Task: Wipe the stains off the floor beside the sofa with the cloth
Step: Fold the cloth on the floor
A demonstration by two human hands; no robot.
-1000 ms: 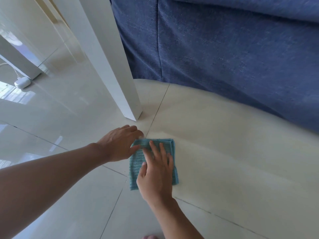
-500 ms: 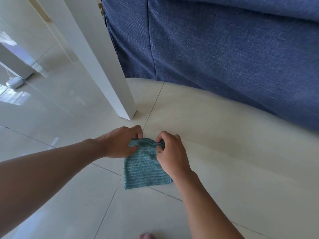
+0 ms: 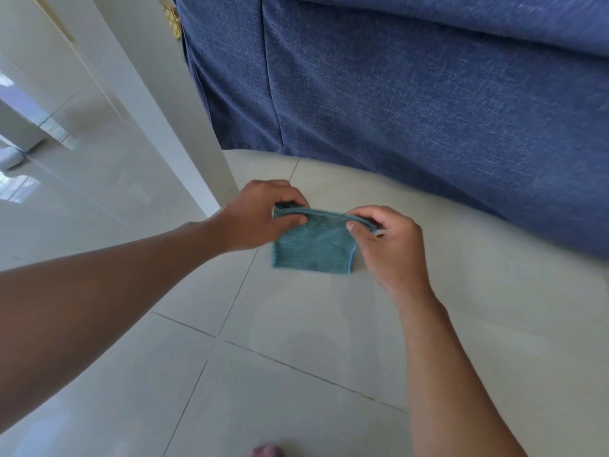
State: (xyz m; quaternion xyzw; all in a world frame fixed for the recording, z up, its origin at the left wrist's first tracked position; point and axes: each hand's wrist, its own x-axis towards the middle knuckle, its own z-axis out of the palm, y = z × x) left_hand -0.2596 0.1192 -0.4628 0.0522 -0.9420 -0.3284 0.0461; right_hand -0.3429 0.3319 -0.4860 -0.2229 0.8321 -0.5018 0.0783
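Observation:
A folded teal cloth [image 3: 313, 245] hangs just above the pale tiled floor [image 3: 296, 341], in front of the blue sofa [image 3: 412, 94]. My left hand [image 3: 260, 216] pinches the cloth's upper left corner. My right hand [image 3: 392, 245] pinches its upper right corner. The top edge is stretched between the two hands, and the lower edge hangs close to the tiles. I cannot make out any stains on the floor around it.
A white slanted post [image 3: 158, 103] meets the floor just left of my left hand. Glossy tiles with dark grout lines spread to the left and toward me. A small white object [image 3: 11, 158] lies at the far left. A toe [image 3: 265, 451] shows at the bottom edge.
The cloth lay flat under my right palm a second ago. Both hands took hold of its far edge, and now they have lifted it off the floor, held by its top corners.

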